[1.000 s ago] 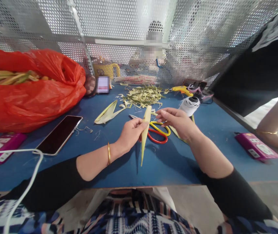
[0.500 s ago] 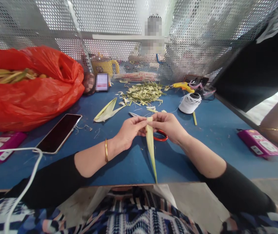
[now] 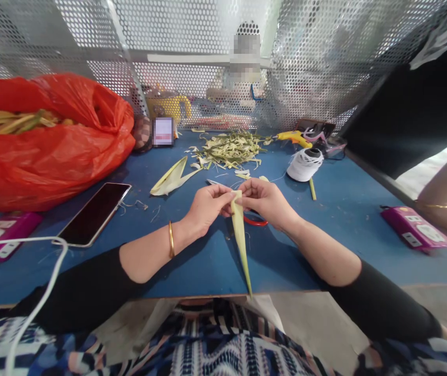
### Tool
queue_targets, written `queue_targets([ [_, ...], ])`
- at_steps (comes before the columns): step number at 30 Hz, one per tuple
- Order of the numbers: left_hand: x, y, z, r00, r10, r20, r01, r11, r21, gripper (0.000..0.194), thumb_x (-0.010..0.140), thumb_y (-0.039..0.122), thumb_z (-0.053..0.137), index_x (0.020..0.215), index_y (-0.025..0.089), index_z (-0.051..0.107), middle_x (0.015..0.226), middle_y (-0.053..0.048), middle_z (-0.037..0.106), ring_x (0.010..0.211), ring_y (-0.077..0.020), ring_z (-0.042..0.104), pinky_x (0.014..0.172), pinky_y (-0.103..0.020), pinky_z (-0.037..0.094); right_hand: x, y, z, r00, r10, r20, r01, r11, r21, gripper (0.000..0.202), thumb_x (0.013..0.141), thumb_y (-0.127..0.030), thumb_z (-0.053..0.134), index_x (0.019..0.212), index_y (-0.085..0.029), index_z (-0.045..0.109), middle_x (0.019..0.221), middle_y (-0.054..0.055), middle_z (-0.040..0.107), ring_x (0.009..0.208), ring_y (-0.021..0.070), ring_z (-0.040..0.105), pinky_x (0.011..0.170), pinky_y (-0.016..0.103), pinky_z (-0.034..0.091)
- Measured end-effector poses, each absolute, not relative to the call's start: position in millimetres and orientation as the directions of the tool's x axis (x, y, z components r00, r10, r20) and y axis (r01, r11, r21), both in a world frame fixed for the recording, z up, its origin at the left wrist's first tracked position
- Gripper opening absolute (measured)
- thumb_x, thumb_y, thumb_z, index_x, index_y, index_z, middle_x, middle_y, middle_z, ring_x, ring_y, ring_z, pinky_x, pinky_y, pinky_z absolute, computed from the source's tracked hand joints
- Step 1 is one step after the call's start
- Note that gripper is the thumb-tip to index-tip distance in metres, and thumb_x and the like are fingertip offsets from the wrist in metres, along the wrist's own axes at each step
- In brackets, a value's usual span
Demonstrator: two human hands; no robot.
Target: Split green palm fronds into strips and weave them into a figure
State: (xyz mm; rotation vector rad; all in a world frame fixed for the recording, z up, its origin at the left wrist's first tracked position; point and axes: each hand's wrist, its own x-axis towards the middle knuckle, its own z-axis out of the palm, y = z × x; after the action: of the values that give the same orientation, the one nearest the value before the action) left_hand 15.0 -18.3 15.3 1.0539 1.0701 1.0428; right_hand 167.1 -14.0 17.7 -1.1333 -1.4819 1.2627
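Observation:
Both hands pinch the wide end of a pale green corn husk (image 3: 239, 237), whose narrow tip points down toward the table's near edge. My left hand (image 3: 206, 210) grips the husk's left side between thumb and fingers. On the right side, my right hand (image 3: 264, 201) holds it the same way. Scissors with red handles (image 3: 255, 222) lie on the table behind and under the hands, partly hidden, their blade tip showing at the left. Beyond my left hand rests another folded husk (image 3: 172, 180).
Husk scraps (image 3: 231, 150) are heaped at the back. A white thread spool (image 3: 305, 165) and a yellow glue gun (image 3: 294, 138) sit at back right. To the left are a phone (image 3: 93, 214) and a red bag (image 3: 50, 162) of husks. Purple power strip (image 3: 417, 228) at right.
The husk's wide end has shifted slightly left. My fingers have shifted a little on it, and both hands keep hold.

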Motion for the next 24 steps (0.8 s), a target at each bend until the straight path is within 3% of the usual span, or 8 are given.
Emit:
queue_targets([
  [6, 15.4, -20.9, 16.6, 0.158, 0.976, -0.147, -0.123, 0.167, 0.978, 0.006, 0.072, 0.015, 0.065, 0.066, 0.014, 0.064, 0.054, 0.0, 0.064, 0.045, -0.0096, 0.057, 0.048, -0.021, 0.047, 163.6, -14.9, 18.6, -0.157, 0.987, 0.029, 0.036, 0.035, -0.999, 0.036, 0.057, -0.042, 0.083, 0.07, -0.017, 0.061, 0.06, -0.002, 0.061, 0.055, 0.0098, 0.055, 0.055, 0.025, 0.047],
  [14, 13.9, -20.2, 13.9, 0.202, 0.962, -0.182, -0.121, 0.209, 0.971, 0.015, 0.073, 0.026, 0.07, 0.066, 0.014, 0.065, 0.058, -0.003, 0.067, 0.047, -0.0104, 0.059, 0.049, -0.021, 0.047, 162.7, -16.8, 20.4, -0.14, 0.99, 0.016, 0.048, 0.023, -0.999, 0.033, 0.055, -0.039, 0.083, 0.063, -0.017, 0.06, 0.055, -0.003, 0.059, 0.051, 0.009, 0.051, 0.053, 0.025, 0.045],
  [24, 15.2, -21.1, 16.3, 0.17, 0.975, -0.143, -0.091, 0.16, 0.983, 0.013, 0.075, 0.015, 0.062, 0.063, 0.013, 0.066, 0.055, -0.002, 0.066, 0.047, -0.0092, 0.057, 0.049, -0.019, 0.046, 163.7, -15.3, 22.2, -0.16, 0.987, 0.019, 0.081, 0.032, -0.996, 0.031, 0.054, -0.036, 0.083, 0.062, -0.016, 0.061, 0.053, -0.003, 0.057, 0.049, 0.009, 0.049, 0.051, 0.025, 0.042],
])
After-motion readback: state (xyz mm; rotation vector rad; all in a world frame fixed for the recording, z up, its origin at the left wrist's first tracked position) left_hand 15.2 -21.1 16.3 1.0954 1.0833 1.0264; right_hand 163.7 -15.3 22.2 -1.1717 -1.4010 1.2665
